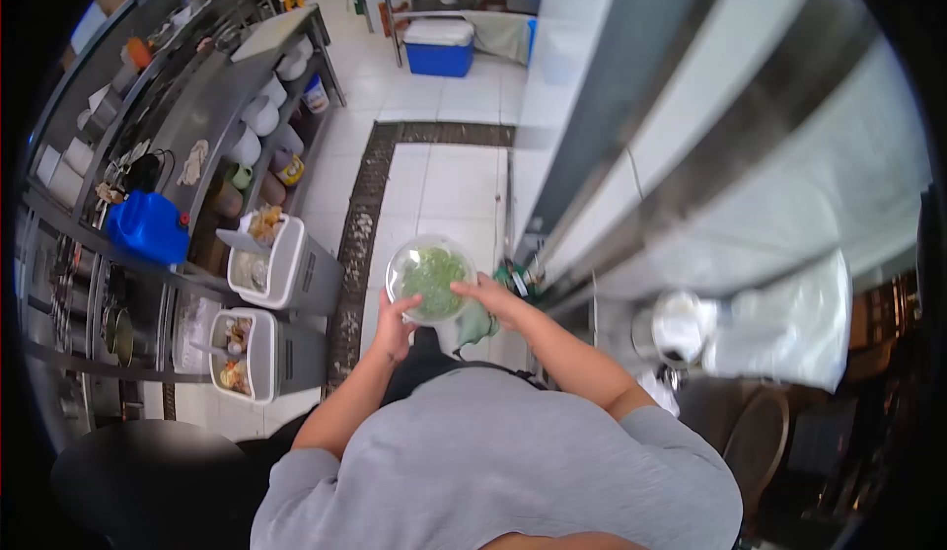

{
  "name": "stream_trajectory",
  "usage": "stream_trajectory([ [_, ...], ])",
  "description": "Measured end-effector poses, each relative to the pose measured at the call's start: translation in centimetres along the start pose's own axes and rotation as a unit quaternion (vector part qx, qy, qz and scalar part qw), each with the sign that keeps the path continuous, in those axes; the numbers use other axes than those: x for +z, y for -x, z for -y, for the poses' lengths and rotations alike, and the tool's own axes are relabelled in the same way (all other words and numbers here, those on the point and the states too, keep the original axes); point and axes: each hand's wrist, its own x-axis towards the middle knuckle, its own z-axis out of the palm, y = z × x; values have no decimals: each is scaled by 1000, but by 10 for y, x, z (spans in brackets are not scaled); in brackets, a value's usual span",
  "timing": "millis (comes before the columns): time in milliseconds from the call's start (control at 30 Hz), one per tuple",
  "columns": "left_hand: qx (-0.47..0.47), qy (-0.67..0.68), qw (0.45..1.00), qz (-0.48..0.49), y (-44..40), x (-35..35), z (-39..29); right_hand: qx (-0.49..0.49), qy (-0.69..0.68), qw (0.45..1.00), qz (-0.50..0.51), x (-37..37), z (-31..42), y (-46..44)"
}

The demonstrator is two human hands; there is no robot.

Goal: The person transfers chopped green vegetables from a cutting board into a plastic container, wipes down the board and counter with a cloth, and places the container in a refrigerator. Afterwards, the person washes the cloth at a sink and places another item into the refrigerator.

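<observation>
Between my hands is a round, clear-topped container (430, 272) with finely cut green leaves showing inside. Light glints off its top, so a lid or plastic film seems to cover it. My left hand (394, 323) grips the near left side, thumb resting on the top edge. My right hand (490, 299) holds the right side, its thumb also laid over the top. The fingers of both hands are mostly hidden beneath. Just below my right hand a green cloth (477, 324) shows; I cannot tell whether the hand touches it.
Two grey bins (306, 266) with waste stand at left, beside a steel table (197, 116) with a blue jug (148, 227). A dark floor grate (370, 185) crosses the white tiles. Farther off sits a blue cooler (438, 57). A plastic bag (779, 328) lies at right.
</observation>
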Motion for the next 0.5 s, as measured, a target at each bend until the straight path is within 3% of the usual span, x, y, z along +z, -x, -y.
stream_trajectory([
  [100, 57, -13, 998, -6, -53, -15, -54, -38, -151, 969, 193, 8, 51, -75],
  [233, 19, -40, 998, 35, -139, -11, -133, -71, -195, 968, 139, 9, 124, -140],
  [333, -30, -151, 977, 146, -203, 9, -206, -73, -226, 964, 123, -21, 173, -177],
  [400, -66, -199, 953, 220, -260, 25, -243, -84, -234, 967, 61, -38, 203, -191],
  [500, -16, -222, 939, 263, -356, 61, -268, -131, -145, 980, -48, -60, 246, -210],
])
